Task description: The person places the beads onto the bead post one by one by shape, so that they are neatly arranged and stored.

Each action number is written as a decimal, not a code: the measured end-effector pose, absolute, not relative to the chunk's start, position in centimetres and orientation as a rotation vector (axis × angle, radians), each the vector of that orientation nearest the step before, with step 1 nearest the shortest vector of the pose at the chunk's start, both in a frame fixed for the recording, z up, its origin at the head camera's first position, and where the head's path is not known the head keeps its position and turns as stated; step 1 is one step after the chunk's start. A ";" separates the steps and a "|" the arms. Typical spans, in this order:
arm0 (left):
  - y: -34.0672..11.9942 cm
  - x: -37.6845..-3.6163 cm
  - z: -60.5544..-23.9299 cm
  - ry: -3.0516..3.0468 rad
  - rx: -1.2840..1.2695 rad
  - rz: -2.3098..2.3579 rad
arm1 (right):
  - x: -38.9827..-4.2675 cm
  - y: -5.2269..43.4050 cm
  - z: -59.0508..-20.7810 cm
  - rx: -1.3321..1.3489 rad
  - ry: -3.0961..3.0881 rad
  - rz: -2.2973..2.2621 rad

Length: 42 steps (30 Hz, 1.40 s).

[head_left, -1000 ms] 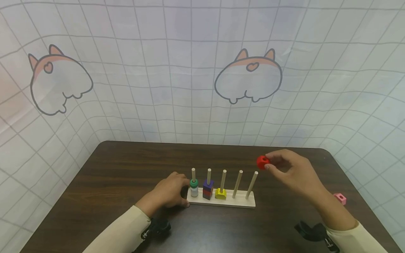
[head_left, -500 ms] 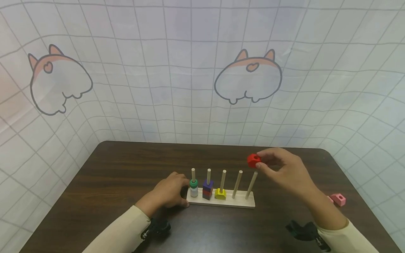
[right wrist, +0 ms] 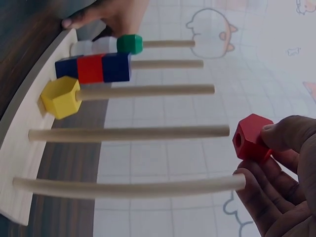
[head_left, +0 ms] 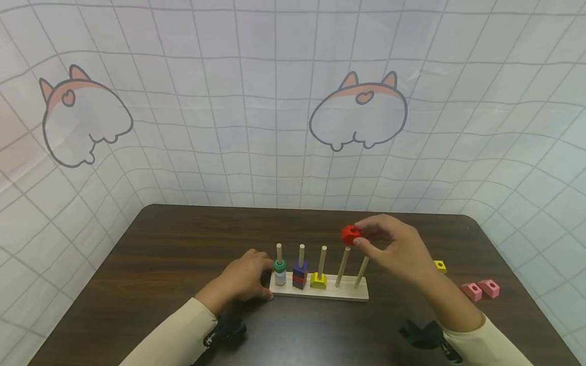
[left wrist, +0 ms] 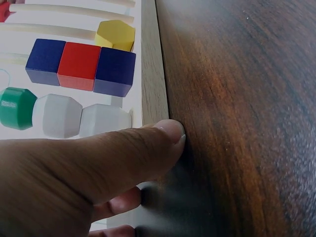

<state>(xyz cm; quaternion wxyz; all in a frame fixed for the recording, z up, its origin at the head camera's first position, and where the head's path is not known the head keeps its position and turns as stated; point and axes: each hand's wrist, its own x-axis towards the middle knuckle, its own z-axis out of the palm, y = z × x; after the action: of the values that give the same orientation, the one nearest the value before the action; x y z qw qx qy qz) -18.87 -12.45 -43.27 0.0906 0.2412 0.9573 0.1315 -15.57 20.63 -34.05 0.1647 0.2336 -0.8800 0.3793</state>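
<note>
Between thumb and fingers, my right hand (head_left: 391, 244) pinches a red hexagonal bead (head_left: 350, 235) with a hole through it. In the right wrist view the red bead (right wrist: 252, 137) is just off the tip of the fourth peg (right wrist: 133, 134) from the left. My left hand (head_left: 244, 274) holds the left end of the wooden peg rack (head_left: 341, 292), its thumb (left wrist: 148, 143) against the front edge. On the rack, a green bead (left wrist: 17, 107) tops white ones, a red cube (left wrist: 79, 65) sits between two blue cubes, and a yellow bead (right wrist: 60, 97) is on the third peg.
To the right of my right forearm, two pink blocks (head_left: 471, 291) with holes lie on the dark wooden table (head_left: 183, 239). A small yellow block (head_left: 440, 266) lies farther back. A white gridded cloth (head_left: 274, 152) stands behind the table.
My right hand has carried the red bead leftward, from right of the rack to above the fourth peg. The yellow block and second pink block have come into sight. My left hand has stayed put.
</note>
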 end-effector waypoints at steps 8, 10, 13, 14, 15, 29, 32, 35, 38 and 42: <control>-12.4 -18.8 -43.2 2.848 0.715 0.389 | -15.5 19.6 -34.2 0.689 -2.493 1.126; -12.4 -18.8 -43.2 2.848 0.714 0.390 | -15.5 19.2 -34.3 0.690 -2.493 1.149; -12.4 -18.8 -43.2 2.849 0.715 0.392 | -15.5 18.7 -34.4 0.705 -2.479 1.163; -12.4 -18.8 -43.2 2.850 0.715 0.392 | -15.5 18.6 -34.4 0.710 -2.474 1.167; -12.4 -18.8 -43.2 2.851 0.715 0.392 | -15.5 18.4 -34.4 0.713 -2.470 1.169; -12.5 -18.9 -43.2 2.859 0.743 0.389 | -15.2 16.6 -34.9 0.639 -2.530 1.151; -12.5 -18.9 -43.2 2.861 0.749 0.392 | -15.1 16.3 -35.0 0.627 -2.537 1.144; -12.5 -18.8 -43.1 2.861 0.749 0.397 | -14.9 16.1 -35.0 0.617 -2.537 1.132; -12.5 -18.8 -43.1 2.861 0.748 0.396 | -14.7 15.8 -35.1 0.621 -2.535 1.122; -12.5 -18.8 -43.1 2.861 0.749 0.395 | -14.4 15.5 -35.2 0.628 -2.554 1.079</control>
<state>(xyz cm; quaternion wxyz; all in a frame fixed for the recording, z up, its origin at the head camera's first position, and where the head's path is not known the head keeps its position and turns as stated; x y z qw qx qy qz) -18.83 -12.49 -43.15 0.0790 0.2503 0.9559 0.1319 -14.41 15.47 -35.18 0.1489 0.2185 -0.8883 0.3754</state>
